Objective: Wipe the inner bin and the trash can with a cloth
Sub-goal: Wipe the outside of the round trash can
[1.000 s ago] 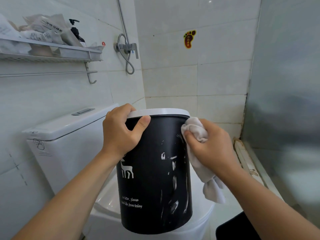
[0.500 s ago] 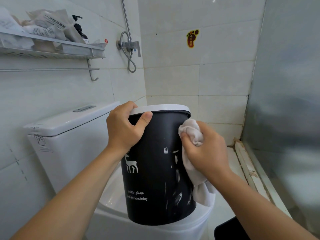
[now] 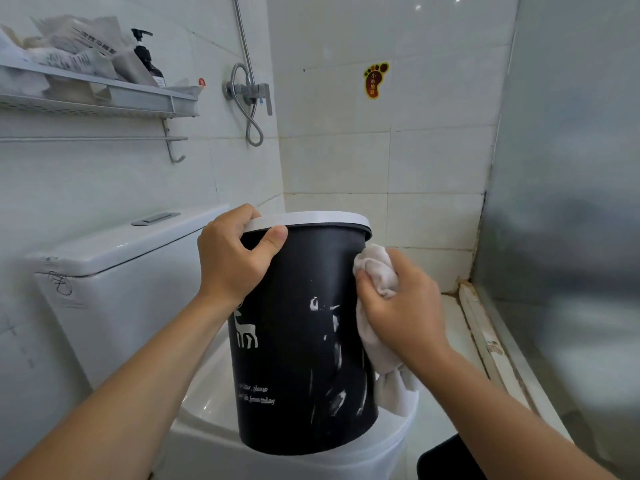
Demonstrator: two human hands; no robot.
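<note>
Trash can: black round plastic trash can point(image 3: 298, 341) with white rim, white deer print, upright on the white toilet point(image 3: 207, 410) lid.
Left hand point(image 3: 232, 261): curled over the can's rim, thumb outside.
Right hand point(image 3: 405, 306): fingers bunched round a crumpled white cloth point(image 3: 377, 271), pressing it against the can's right side.

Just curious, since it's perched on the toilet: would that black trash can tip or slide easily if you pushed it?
Probably yes. The trash can is tall, narrow and leaning, so it looks apt to tip. The left hand grips its white rim, seemingly steadying it against the cloth that the right hand presses on. Held by one hand, it seems light.
</note>
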